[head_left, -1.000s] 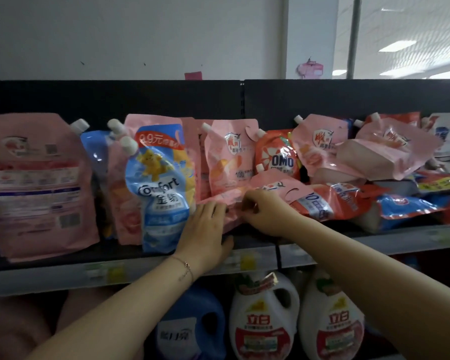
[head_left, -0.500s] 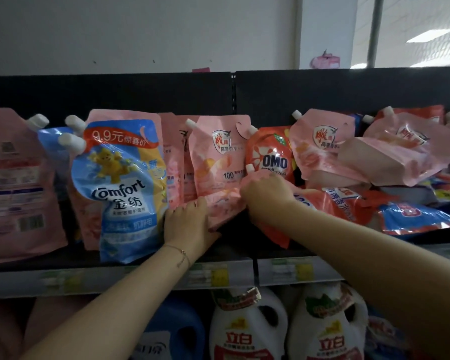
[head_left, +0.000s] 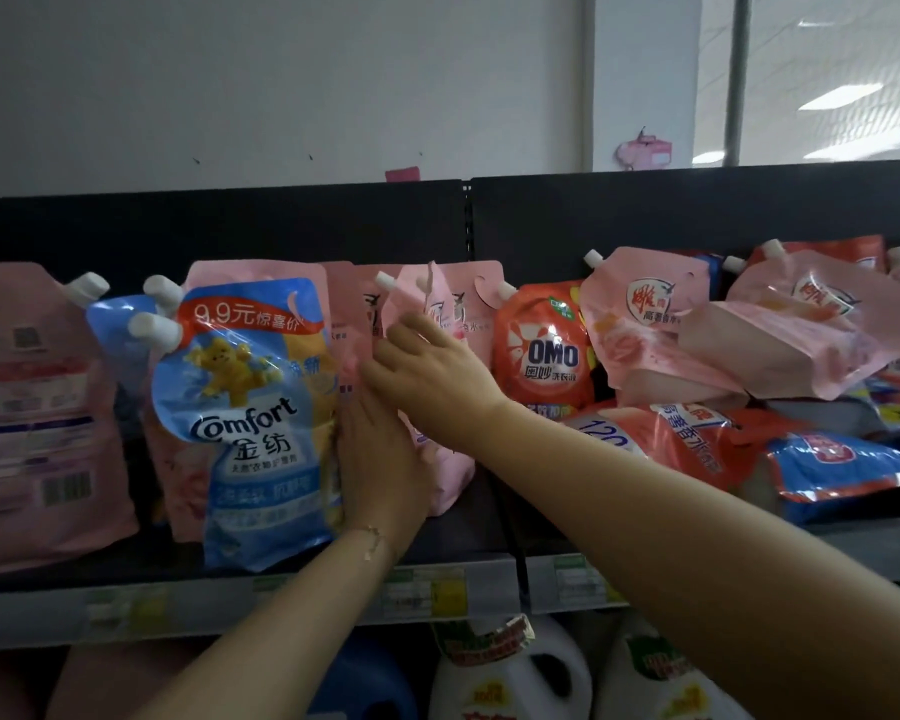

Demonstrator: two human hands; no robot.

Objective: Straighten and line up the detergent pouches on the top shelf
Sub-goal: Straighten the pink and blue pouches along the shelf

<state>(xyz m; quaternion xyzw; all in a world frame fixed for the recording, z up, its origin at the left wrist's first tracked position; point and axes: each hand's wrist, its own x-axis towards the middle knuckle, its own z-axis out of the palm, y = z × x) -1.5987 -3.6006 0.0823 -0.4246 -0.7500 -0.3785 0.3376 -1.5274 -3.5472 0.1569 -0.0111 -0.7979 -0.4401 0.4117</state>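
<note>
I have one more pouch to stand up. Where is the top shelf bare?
Bare deck shows right of the pink pouch, below the OMO pouch, up to the fallen orange pouch. A narrow gap lies left of the Comfort pouch. The right side is piled.

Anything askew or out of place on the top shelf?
Yes. Right of the upright OMO pouch, pink pouches lie tipped and heaped on a flat red pouch and a blue pouch, none standing in line.

On the top shelf [head_left: 178, 610] the Comfort pouch [head_left: 253, 428] stands left of the OMO pouch [head_left: 544, 350], toppled pouches [head_left: 697, 439] further right.
</note>
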